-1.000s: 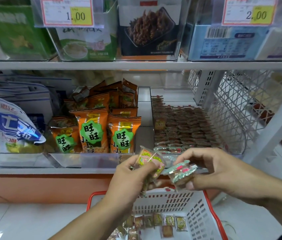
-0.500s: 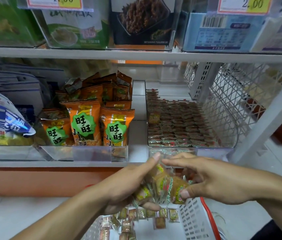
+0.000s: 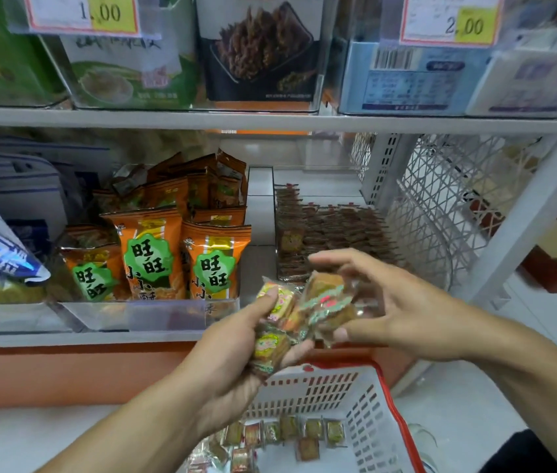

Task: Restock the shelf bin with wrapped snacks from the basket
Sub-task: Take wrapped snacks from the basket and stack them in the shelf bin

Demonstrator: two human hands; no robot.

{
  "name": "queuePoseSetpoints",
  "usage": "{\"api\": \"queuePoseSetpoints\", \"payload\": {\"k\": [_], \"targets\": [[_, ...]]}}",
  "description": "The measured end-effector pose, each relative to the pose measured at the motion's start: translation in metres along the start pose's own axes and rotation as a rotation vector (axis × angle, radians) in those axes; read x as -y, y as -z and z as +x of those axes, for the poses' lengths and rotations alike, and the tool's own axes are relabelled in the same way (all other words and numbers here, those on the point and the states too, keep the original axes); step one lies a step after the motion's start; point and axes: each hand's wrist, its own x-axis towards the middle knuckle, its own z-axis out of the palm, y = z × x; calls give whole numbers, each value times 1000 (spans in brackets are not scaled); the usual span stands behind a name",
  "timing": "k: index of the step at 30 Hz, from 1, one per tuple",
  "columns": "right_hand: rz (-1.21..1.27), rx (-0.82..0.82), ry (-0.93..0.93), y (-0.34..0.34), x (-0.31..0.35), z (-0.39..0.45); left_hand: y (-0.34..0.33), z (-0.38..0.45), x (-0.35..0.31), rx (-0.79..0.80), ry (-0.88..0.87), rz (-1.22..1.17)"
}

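Wrapped snacks (image 3: 304,312), a small bunch of them, sit between the person's two hands, just in front of the shelf bin (image 3: 331,233) and above the basket (image 3: 365,407). The shelf bin, a clear tray on the lower shelf, already carries neat rows of brown packets, with bare space at its back. Left of the bin stand orange snack bags (image 3: 181,254) behind a clear lip. Below the bin, the white basket with a red rim holds more loose wrapped pieces on its floor. The left hand (image 3: 239,356) grips several packets, fingers and thumb curled round them. The right hand (image 3: 396,308) pinches the topmost packets between thumb and fingers, its other fingers spread.

The step in hand looks like sorting or passing the bunch before shelving. The next move probably calls for carrying the packets forward over the bin's front wall and laying them flat alongside the rows, without spilling any.
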Motion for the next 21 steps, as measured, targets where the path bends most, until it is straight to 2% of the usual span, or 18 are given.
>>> {"api": "queuePoseSetpoints", "payload": {"k": [3,5,10,11,15,19,21], "targets": [[194,-351,-37,23,-19,36,-5,5,-2,24,-95,32],[152,-539,-144,35,-41,73,-10,9,-2,71,-136,111],[-160,-575,-239,55,-98,150,-16,25,-7,121,-228,247],[-181,-585,-241,59,-104,162,-15,29,-9,117,-240,262],[-11,-583,-278,64,-108,204,-6,41,-17,103,-318,404],[-232,-551,-388,69,-113,219,-4,45,-19,146,-327,424],[-222,-633,-396,72,-117,218,-3,49,-20,156,-317,410]]}}
